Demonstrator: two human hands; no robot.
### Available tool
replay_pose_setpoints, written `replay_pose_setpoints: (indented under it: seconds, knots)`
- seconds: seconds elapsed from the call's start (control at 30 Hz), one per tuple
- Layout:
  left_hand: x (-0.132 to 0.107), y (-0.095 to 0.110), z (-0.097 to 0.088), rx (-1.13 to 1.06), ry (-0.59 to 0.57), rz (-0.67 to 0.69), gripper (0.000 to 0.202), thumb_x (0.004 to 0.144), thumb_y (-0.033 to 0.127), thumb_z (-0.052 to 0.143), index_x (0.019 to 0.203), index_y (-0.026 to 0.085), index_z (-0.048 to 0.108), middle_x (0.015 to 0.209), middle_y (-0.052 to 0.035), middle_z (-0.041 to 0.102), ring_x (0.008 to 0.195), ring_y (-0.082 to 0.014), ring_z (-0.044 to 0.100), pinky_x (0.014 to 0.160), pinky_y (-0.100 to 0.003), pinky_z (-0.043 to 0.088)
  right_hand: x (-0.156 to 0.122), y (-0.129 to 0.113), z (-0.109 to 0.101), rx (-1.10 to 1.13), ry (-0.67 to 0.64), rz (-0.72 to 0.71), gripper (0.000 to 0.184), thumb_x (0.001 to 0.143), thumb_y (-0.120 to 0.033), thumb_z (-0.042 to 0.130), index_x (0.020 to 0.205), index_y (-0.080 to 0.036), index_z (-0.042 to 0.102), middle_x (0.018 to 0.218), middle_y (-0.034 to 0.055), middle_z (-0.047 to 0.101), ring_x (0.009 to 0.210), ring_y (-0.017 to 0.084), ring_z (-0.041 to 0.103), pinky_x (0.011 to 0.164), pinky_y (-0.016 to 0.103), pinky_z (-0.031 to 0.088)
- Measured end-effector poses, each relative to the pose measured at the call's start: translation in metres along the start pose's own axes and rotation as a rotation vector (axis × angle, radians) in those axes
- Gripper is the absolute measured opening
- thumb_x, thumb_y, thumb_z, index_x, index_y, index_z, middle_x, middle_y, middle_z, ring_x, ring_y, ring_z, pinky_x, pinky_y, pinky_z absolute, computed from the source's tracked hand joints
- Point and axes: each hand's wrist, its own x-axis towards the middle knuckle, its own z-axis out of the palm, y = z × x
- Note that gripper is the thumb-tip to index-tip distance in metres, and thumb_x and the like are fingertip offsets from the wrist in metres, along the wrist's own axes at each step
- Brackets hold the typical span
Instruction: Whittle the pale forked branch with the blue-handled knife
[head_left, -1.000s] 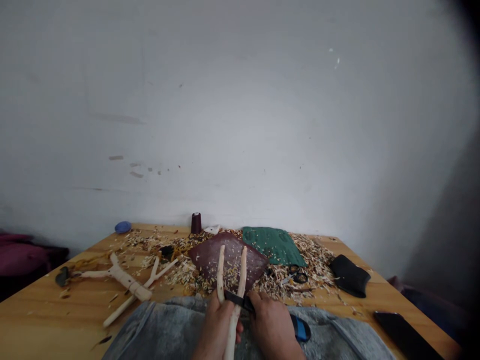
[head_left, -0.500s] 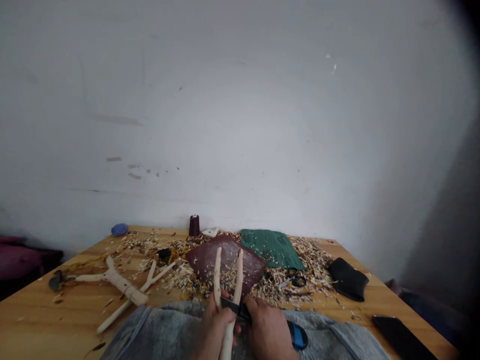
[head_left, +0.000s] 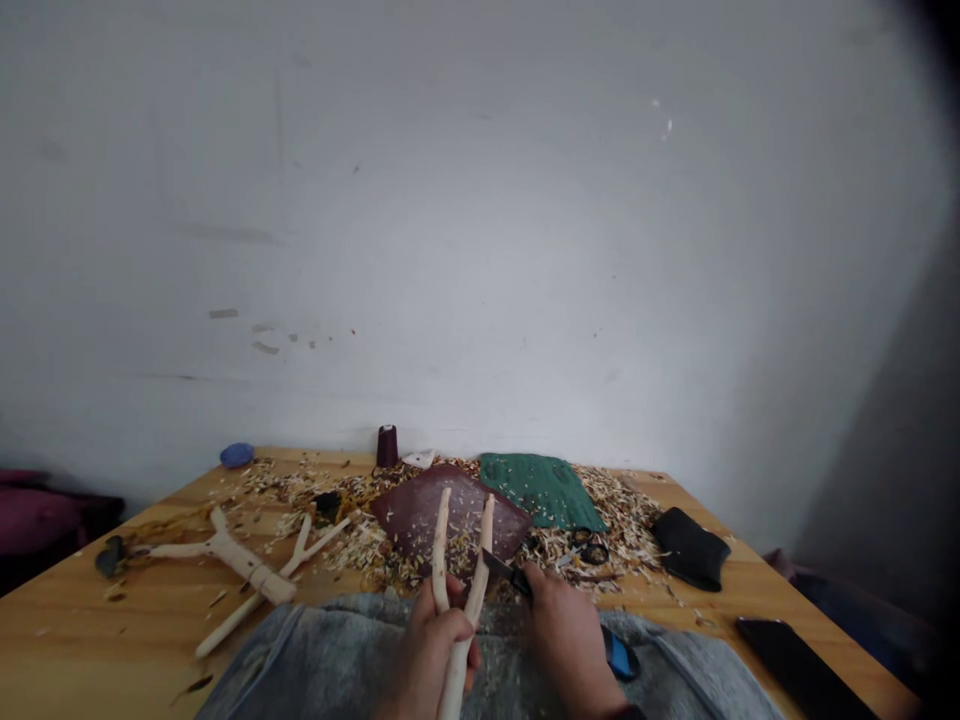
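Observation:
My left hand (head_left: 431, 650) is closed round the stem of a pale, peeled forked stick (head_left: 459, 575) whose two prongs point away from me. My right hand (head_left: 566, 635) grips a knife (head_left: 506, 572) with a black blade and a blue-ended handle (head_left: 621, 657). The blade tip rests against the right prong, just above my left fingers. Both hands work over a grey cloth (head_left: 315, 665) spread at the near table edge.
On the wooden table (head_left: 90, 630) lie wood shavings (head_left: 615, 510), two other forked sticks (head_left: 240, 565), a maroon sheet (head_left: 420, 510), a green sheet (head_left: 544, 490), scissors (head_left: 592, 550), a black pouch (head_left: 690, 548), a phone (head_left: 795, 665), a thread spool (head_left: 387, 446) and a blue lump (head_left: 236, 455).
The knife has slid up and to the right along the right prong, and my right hand has moved right with it. My left hand holds the stick as before.

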Motion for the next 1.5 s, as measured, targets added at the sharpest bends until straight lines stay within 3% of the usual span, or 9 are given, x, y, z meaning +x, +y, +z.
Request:
replay_pose_setpoints:
  seconds: [0.17, 0.3, 0.63, 0.8, 0.9, 1.17, 1.37, 1.5]
  knots:
    - [-0.001, 0.004, 0.001, -0.007, 0.026, 0.0, 0.036, 0.057, 0.022, 0.051, 0.091, 0.024, 0.041, 0.055, 0.0069, 0.054, 0.042, -0.0117, 0.049, 0.037, -0.019, 0.031, -0.008, -0.012, 0.001, 0.07, -0.009, -0.118, 0.034, 0.079, -0.008, 0.046, 0.101, -0.026, 0.064, 0.091, 0.0034, 0.071, 0.082, 0.018, 0.067, 0.066, 0.023, 0.039]
    - [-0.002, 0.007, 0.001, -0.018, 0.091, 0.007, 0.04, 0.053, 0.019, 0.053, 0.092, 0.023, 0.043, 0.055, 0.0071, 0.053, 0.042, -0.0118, 0.05, 0.037, -0.02, 0.032, -0.015, -0.028, 0.003, 0.079, -0.046, -0.185, 0.025, 0.08, -0.017, 0.05, 0.098, -0.025, 0.065, 0.091, 0.0044, 0.07, 0.08, 0.02, 0.067, 0.063, 0.024, 0.039]
    - [-0.006, 0.007, 0.003, -0.017, 0.044, 0.003, 0.037, 0.057, 0.017, 0.052, 0.092, 0.024, 0.041, 0.06, 0.0052, 0.056, 0.043, -0.0112, 0.05, 0.038, -0.018, 0.028, -0.004, -0.005, 0.001, 0.032, 0.001, -0.061, 0.035, 0.081, -0.007, 0.042, 0.1, -0.025, 0.064, 0.09, 0.0041, 0.071, 0.08, 0.019, 0.067, 0.063, 0.024, 0.038]
    - [-0.005, 0.009, 0.003, 0.002, 0.082, -0.004, 0.038, 0.054, 0.016, 0.053, 0.09, 0.023, 0.044, 0.058, 0.0065, 0.053, 0.044, -0.0117, 0.051, 0.039, -0.019, 0.031, -0.013, -0.021, 0.002, 0.073, -0.042, -0.178, 0.025, 0.079, -0.014, 0.05, 0.098, -0.025, 0.064, 0.09, 0.0041, 0.07, 0.081, 0.019, 0.066, 0.065, 0.024, 0.039]
    - [-0.003, 0.007, 0.001, -0.002, 0.082, 0.013, 0.039, 0.055, 0.015, 0.054, 0.092, 0.023, 0.044, 0.059, 0.0069, 0.053, 0.043, -0.0112, 0.051, 0.04, -0.019, 0.031, -0.015, -0.027, 0.004, 0.056, -0.052, -0.176, 0.021, 0.08, -0.017, 0.052, 0.096, -0.024, 0.064, 0.091, 0.0049, 0.07, 0.079, 0.02, 0.066, 0.064, 0.024, 0.039]
    - [-0.002, 0.004, 0.001, 0.033, 0.02, 0.016, 0.038, 0.057, 0.015, 0.049, 0.093, 0.023, 0.041, 0.06, 0.0051, 0.057, 0.041, -0.0104, 0.048, 0.038, -0.018, 0.029, -0.002, 0.001, 0.0, -0.009, 0.004, -0.034, 0.031, 0.08, -0.007, 0.043, 0.098, -0.024, 0.064, 0.09, 0.0058, 0.071, 0.08, 0.02, 0.067, 0.063, 0.024, 0.039]
    - [-0.002, 0.008, 0.002, 0.038, 0.076, 0.014, 0.04, 0.055, 0.016, 0.05, 0.093, 0.023, 0.039, 0.058, 0.0076, 0.051, 0.041, -0.0101, 0.049, 0.037, -0.018, 0.029, -0.012, -0.02, 0.001, 0.055, -0.045, -0.189, 0.025, 0.081, -0.014, 0.047, 0.097, -0.024, 0.064, 0.09, 0.0046, 0.071, 0.078, 0.018, 0.066, 0.063, 0.022, 0.038]
    - [-0.004, 0.01, 0.002, 0.038, 0.075, 0.01, 0.04, 0.053, 0.017, 0.049, 0.091, 0.023, 0.039, 0.056, 0.0077, 0.051, 0.041, -0.0105, 0.048, 0.036, -0.018, 0.03, -0.011, -0.02, 0.002, 0.032, -0.033, -0.16, 0.031, 0.08, -0.009, 0.045, 0.098, -0.025, 0.064, 0.09, 0.0044, 0.07, 0.079, 0.019, 0.067, 0.063, 0.023, 0.038]
